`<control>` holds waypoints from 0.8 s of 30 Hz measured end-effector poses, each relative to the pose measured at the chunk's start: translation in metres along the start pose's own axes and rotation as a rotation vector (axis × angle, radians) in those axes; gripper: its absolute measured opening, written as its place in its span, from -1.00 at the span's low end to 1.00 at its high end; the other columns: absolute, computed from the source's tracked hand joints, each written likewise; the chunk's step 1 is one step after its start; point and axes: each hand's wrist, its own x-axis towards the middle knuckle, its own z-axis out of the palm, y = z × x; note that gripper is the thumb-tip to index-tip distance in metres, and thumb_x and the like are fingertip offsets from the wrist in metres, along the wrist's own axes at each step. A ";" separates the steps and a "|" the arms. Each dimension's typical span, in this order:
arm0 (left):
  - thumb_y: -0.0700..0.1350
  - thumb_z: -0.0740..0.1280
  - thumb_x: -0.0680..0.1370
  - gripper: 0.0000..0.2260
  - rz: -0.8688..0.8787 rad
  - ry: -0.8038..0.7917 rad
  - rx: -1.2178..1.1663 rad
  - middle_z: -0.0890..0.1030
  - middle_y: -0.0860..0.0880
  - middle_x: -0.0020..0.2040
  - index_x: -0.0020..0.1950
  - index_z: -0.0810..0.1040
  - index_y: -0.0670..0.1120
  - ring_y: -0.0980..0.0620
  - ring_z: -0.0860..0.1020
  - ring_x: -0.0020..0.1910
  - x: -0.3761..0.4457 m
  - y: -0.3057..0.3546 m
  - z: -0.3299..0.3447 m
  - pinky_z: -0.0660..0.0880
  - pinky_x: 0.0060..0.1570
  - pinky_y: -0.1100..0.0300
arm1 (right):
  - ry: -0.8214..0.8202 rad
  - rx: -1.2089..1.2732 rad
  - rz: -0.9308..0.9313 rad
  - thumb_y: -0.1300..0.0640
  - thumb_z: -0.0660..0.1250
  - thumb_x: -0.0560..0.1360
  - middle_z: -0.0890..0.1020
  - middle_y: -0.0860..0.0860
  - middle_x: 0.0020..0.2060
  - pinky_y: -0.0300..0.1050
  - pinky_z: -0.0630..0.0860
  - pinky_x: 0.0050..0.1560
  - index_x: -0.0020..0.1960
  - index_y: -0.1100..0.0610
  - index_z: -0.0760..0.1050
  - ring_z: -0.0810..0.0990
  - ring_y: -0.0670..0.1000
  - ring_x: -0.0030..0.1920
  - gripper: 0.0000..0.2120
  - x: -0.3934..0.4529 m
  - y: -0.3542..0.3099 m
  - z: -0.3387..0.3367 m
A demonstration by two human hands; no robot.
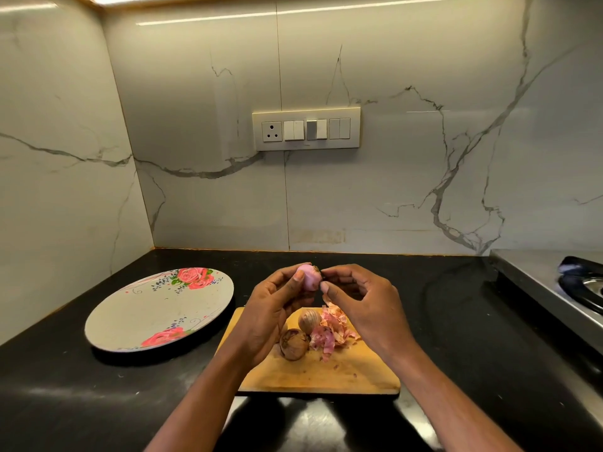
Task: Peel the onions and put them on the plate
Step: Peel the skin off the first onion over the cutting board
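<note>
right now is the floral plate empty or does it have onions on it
Empty: the floral plate shows only its rose print. The left hand holds the pink peeled onion above the cutting board.

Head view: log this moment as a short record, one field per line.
left hand: grips the peeled onion above the board
right hand: pinches at the onion's end
cutting board: wooden, on the black counter
unpeeled onions: two, and, on the board
peels: pink pile beside them
plate: floral, left of the board, holds no onion

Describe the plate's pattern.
The plate is off-white with pink roses near two edges, seen in the head view.
</note>
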 end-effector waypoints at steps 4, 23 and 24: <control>-0.03 0.32 0.53 -0.63 0.017 0.042 0.025 0.66 -0.12 0.19 0.31 0.56 -0.11 -0.05 0.63 0.20 0.000 0.000 -0.001 0.56 0.13 0.14 | 0.038 -0.018 -0.027 0.02 0.47 0.49 0.71 -0.21 -0.11 -0.27 0.62 -0.01 0.08 -0.05 0.68 0.67 -0.22 -0.02 -0.83 -0.003 0.000 0.004; -0.02 0.47 0.43 -0.59 0.117 0.063 0.210 0.67 -0.02 0.14 0.24 0.54 -0.09 0.04 0.65 0.14 -0.002 -0.001 -0.001 0.60 0.04 0.17 | 0.081 -0.110 -0.133 0.08 0.47 0.51 0.70 -0.19 -0.09 -0.41 0.56 -0.08 0.10 0.00 0.67 0.66 -0.26 -0.02 -0.82 -0.004 -0.001 0.005; -0.02 0.48 0.42 -0.59 0.128 0.071 0.219 0.67 -0.01 0.13 0.23 0.55 -0.09 0.06 0.65 0.13 -0.002 -0.001 -0.001 0.60 0.02 0.19 | 0.082 -0.113 -0.135 0.09 0.47 0.51 0.70 -0.19 -0.09 -0.41 0.56 -0.08 0.10 0.00 0.67 0.66 -0.25 -0.02 -0.83 -0.004 -0.001 0.005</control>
